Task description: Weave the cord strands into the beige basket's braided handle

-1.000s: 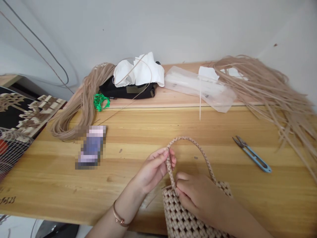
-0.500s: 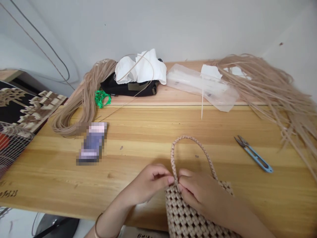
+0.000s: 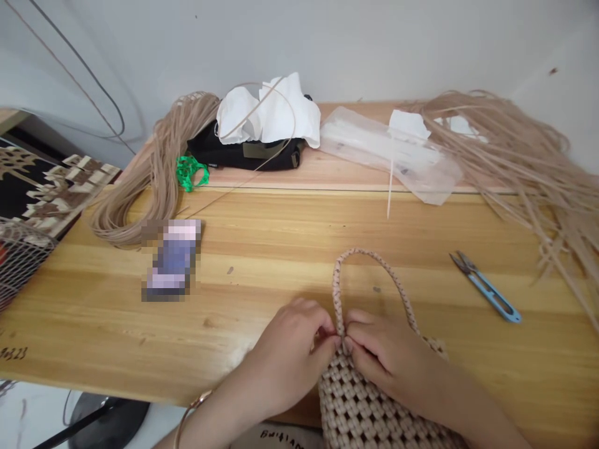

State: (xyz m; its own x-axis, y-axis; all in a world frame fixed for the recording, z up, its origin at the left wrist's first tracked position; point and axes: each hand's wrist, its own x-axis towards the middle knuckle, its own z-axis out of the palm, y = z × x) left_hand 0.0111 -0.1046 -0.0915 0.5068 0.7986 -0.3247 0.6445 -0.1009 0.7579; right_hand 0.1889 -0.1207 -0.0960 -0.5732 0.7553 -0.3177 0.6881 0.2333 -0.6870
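A woven beige bag [image 3: 358, 402] stands at the table's front edge, its braided loop handle [image 3: 337, 293] arching up and back. My left hand [image 3: 299, 349] pinches at the left foot of the handle, where it meets the bag's rim. From the other side my right hand [image 3: 386, 349] grips the same spot, thumb and fingers pressed together, its palm over the bag's upper edge. The fingertips of both hands almost meet there. Whether a loose strand end lies between them is too small to make out.
Blue thread snips [image 3: 489, 290] lie on the right. A blurred phone [image 3: 174, 259] is on the left, near a coil of beige strands [image 3: 135, 206] and green ribbon [image 3: 191, 173]. Behind are a black pouch [image 3: 276, 156], white tissue [image 3: 287, 112], a plastic bag [image 3: 346, 131] and loose strands [image 3: 510, 143].
My left hand has shifted right and closed in on the foot of the handle, its back turned up more. My right hand stays at the handle. The whole view has tilted slightly.
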